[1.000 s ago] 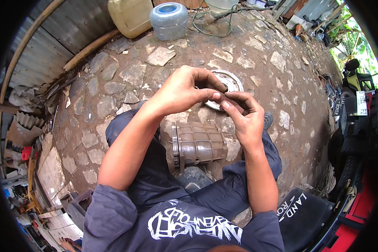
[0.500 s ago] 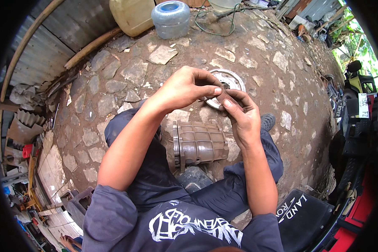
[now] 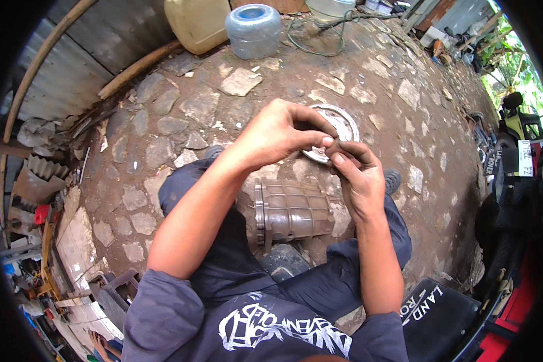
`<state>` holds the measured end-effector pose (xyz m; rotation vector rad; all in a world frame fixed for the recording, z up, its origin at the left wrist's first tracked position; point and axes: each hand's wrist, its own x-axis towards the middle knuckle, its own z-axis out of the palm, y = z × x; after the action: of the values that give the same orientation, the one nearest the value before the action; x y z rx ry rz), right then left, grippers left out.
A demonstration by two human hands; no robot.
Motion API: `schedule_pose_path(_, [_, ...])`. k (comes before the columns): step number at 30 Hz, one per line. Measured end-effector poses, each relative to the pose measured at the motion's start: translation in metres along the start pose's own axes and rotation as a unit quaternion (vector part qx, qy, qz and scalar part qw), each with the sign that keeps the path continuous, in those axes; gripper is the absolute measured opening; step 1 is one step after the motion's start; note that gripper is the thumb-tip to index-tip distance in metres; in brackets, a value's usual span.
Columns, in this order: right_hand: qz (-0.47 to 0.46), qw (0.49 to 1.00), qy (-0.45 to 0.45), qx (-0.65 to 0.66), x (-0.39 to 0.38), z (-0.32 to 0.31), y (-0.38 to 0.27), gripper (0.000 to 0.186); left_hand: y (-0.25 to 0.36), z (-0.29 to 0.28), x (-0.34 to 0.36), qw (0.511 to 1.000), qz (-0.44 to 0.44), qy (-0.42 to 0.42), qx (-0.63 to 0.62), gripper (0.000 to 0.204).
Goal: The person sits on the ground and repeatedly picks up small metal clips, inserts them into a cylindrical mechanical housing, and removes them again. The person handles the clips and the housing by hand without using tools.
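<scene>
1. Looking down in the head view, the left hand (image 3: 277, 136) and right hand (image 3: 359, 178) meet in front of the person's chest, above the knees.
2. The left hand is curled, thumb and fingertips pinched together at the point where the two hands touch.
3. The right hand is also closed narrow, its fingers (image 3: 347, 158) folded around a small dark part (image 3: 339, 146) held between both hands; what the part is cannot be told, since the fingers hide most of it.
4. Below the hands, between the person's legs, a ribbed grey housing (image 3: 292, 211) lies on its side on the ground, its flange toward the person's left.
5. A round metal cover (image 3: 344, 123) lies flat on the stone floor (image 3: 163, 127) just beyond the hands, partly hidden behind them.
6. Both legs wear dark blue trousers (image 3: 235, 259), and a shoe (image 3: 393, 180) shows just to the right of the right hand.
7. Farther off at the top edge stand a clear water jug (image 3: 253, 29) and a yellowish canister (image 3: 198, 23), side by side, near a coiled green hose (image 3: 320, 36).
8. A corrugated metal wall (image 3: 72, 66) runs along the left, with a wooden pole (image 3: 140, 69) lying at its foot.
9. A black case (image 3: 440, 311) sits at the lower right beside the person.
</scene>
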<state>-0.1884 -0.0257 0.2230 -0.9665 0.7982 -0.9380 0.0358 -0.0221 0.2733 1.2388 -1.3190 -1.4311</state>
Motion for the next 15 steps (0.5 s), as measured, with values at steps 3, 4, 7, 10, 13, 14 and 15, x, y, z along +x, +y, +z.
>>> schedule_pose_path(3, [-0.024,1.0,0.007,0.006,0.005,0.0,0.0,0.026,-0.005,0.0,0.002,0.998,0.012,-0.051,-0.043,0.033])
schedule_pose_path(4, [-0.026,1.0,0.004,0.006,0.006,0.002,0.001,0.026,-0.009,0.0,0.001,0.996,0.007,-0.057,-0.064,0.034])
schedule_pose_path(7, [-0.029,1.0,0.003,0.009,0.007,0.0,0.007,0.03,-0.02,0.005,0.003,0.994,-0.012,-0.065,-0.088,0.036])
schedule_pose_path(10, [0.006,0.995,-0.031,0.097,0.007,-0.014,0.005,0.029,-0.032,0.016,0.01,0.981,-0.017,-0.082,-0.178,0.037])
schedule_pose_path(13, [0.001,0.996,-0.034,0.083,0.008,-0.016,0.002,0.027,-0.031,0.018,0.01,0.989,0.007,-0.071,-0.13,0.038])
schedule_pose_path(14, [-0.002,0.997,-0.03,0.068,0.008,-0.018,0.001,0.027,-0.03,0.019,0.01,0.993,0.025,-0.068,-0.098,0.038])
schedule_pose_path(15, [-0.007,0.999,-0.029,0.033,0.009,-0.021,0.004,0.027,-0.032,0.018,0.009,0.997,0.035,-0.053,-0.038,0.035])
